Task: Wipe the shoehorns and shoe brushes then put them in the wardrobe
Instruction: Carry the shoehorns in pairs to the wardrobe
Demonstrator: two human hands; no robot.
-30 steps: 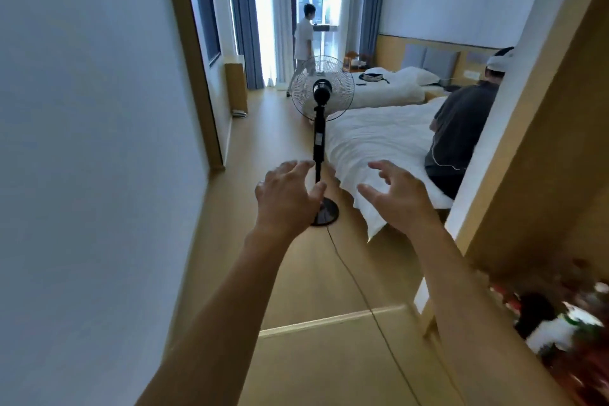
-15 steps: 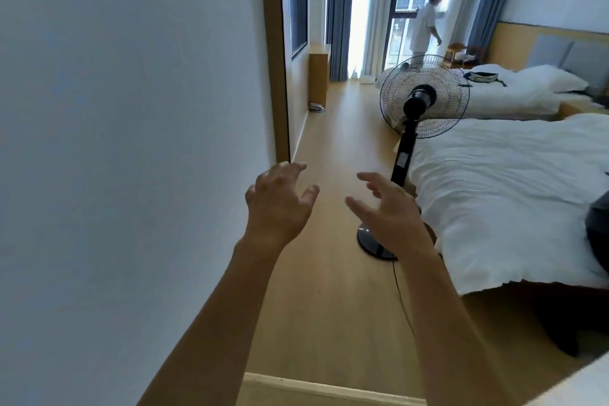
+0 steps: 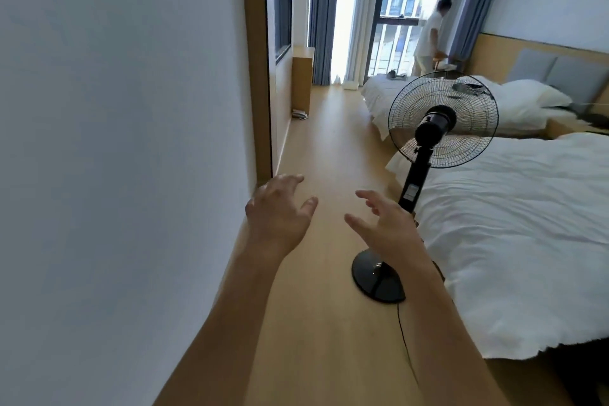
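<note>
Right hand (image 3: 387, 231) partly hiding fan stand (image 3: 413, 186)

both arms stretched forward over a wooden floor (image 3: 329, 148). left hand (image 3: 276, 217) and right hand (image 3: 387, 227) empty, fingers spread and loosely bent, apart from each other. white wall (image 3: 115, 158) close on the left. black standing fan (image 3: 441, 120) just beyond the right hand, round base on the floor, cord trailing toward the camera. white bed (image 3: 514, 227) beside the fan, second bed (image 3: 494, 102) behind it. person in white (image 3: 430, 36) bent near the window (image 3: 395, 6), blue curtains either side.
</note>
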